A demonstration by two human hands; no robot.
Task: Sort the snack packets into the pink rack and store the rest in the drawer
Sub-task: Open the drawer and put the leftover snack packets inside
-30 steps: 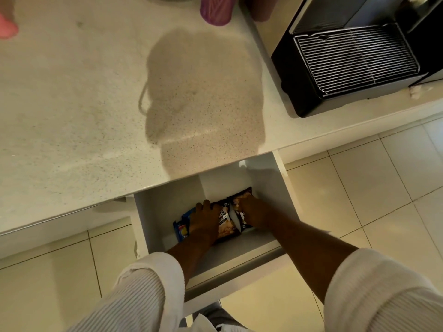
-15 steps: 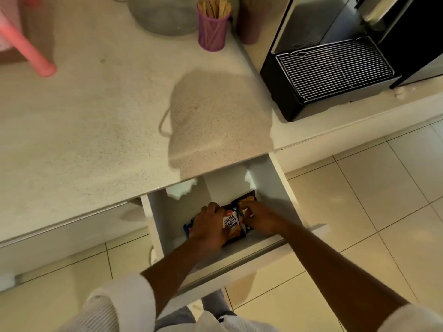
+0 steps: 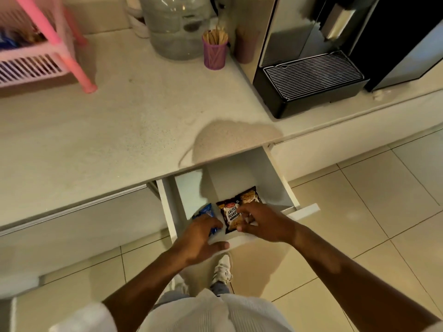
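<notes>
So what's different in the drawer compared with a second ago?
Both hands have pulled back toward the drawer's front. The left hand has slid off the blue packet, and the right hand fingers the salted peanuts packet's edge. The packets stay inside the open drawer.

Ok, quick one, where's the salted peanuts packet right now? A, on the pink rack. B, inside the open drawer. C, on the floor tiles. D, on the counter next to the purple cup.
B: the salted peanuts packet lies inside the open drawer, with the right hand touching it and a blue packet beside it.

Pink rack [image 3: 45, 56]; blue packet [image 3: 206, 212]
</notes>
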